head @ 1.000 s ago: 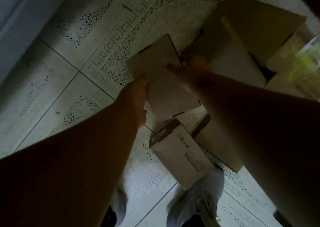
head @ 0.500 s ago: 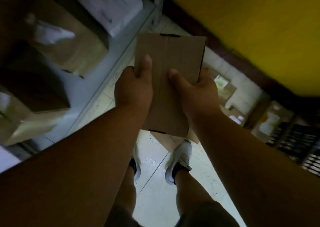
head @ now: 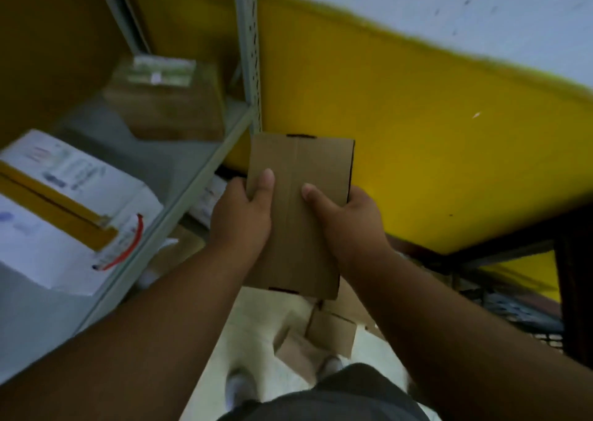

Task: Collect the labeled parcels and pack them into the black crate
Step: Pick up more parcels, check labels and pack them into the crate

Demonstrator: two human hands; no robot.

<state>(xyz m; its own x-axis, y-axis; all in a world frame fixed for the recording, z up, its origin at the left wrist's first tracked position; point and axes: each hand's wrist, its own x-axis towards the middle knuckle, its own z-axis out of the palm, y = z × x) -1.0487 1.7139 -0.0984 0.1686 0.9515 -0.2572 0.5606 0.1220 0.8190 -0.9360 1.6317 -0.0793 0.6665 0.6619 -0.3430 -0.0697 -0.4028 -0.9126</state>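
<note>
Right at the bottom you get dark shorts (head: 324, 398) and the toes of pale shoes (head: 236, 388) on a light floor (head: 256, 318), all pretty smeared. A few cardboard boxes on the floor (head: 332, 332) sit by the feet, half hidden behind the arms. Both hands are wrapped around a flat brown parcel (head: 300, 196) held out in front: left hand (head: 240, 218) on its left edge, right hand (head: 349, 225) on its right, thumbs pressed on top, fingers tucked under out of sight. No label visible on this face. On the left there's a grey metal shelf (head: 179, 177) with a white box (head: 64, 215) and a blurry brown box (head: 167, 106). Behind is a yellow wall (head: 417, 138). Something dark at far right (head: 513, 311), can't make it out.
</note>
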